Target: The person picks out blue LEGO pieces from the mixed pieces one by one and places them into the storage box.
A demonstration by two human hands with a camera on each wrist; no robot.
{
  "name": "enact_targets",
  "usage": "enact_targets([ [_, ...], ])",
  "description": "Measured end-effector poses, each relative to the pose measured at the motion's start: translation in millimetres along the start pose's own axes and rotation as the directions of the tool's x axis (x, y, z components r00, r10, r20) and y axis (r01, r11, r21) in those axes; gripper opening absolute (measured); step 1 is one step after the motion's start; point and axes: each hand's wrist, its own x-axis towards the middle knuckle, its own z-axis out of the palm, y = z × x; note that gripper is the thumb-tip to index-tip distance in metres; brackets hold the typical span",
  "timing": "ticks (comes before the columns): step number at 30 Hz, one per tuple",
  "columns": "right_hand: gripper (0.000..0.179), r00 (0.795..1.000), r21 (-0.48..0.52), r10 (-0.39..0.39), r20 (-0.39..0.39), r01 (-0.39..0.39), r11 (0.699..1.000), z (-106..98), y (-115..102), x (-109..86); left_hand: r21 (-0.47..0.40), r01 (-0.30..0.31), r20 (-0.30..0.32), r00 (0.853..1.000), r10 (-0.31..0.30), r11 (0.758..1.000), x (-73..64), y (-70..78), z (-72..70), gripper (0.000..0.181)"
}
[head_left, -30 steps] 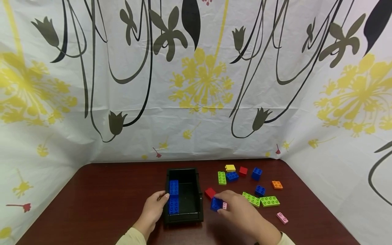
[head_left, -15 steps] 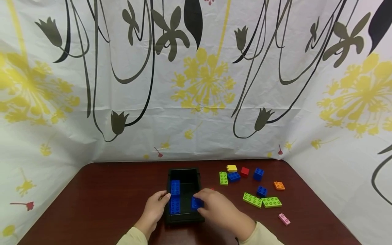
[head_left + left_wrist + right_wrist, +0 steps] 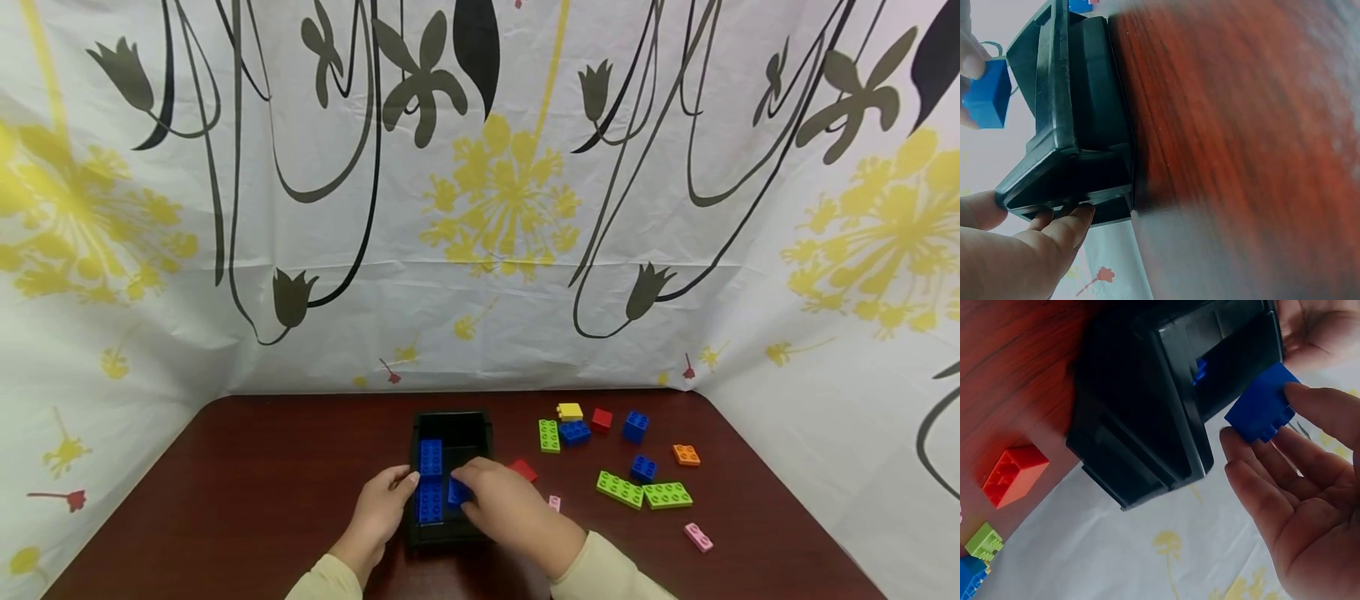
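A black plastic bin (image 3: 450,537) stands on the table with its opening up. My left hand (image 3: 377,510) grips its left wall, the thumb at the rim and the fingers against the outside, as the left wrist view shows. Inside, along that wall, two blue bricks (image 3: 431,457) lie end to end. Between thumb and fingers, my right hand (image 3: 512,507) pinches another blue brick (image 3: 1260,406) over the bin's opening. In the right wrist view that brick is above the rim, apart from the bin, its studs towards the palm.
Right of the bin lie a red brick (image 3: 523,471) and a pink brick (image 3: 554,503). Farther right are green bricks (image 3: 619,489), a blue brick (image 3: 643,468), an orange brick (image 3: 686,455) and another pink one. A yellow brick (image 3: 570,412) sits near the back. Patterned cloth (image 3: 480,333) hangs behind the table.
My right hand has carried the blue brick leftwards, from beside the red brick to over the bin. The left hand has stayed on the bin's wall.
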Motion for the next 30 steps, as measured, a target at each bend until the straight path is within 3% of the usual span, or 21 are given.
enact_targets([
  [11,0.033,0.994,-0.069,0.062,0.094,-0.056,0.996,8.8,-3.0,9.7,-0.003,-0.009,-0.006,1.000,0.009,1.000,0.9,-1.0,-0.6,0.050],
  [30,0.026,0.975,-0.201,0.049,0.217,-0.004,0.980,21.4,-4.3,24.2,0.008,-0.015,-0.017,1.000,0.015,1.000,1.2,-1.5,0.8,0.048],
])
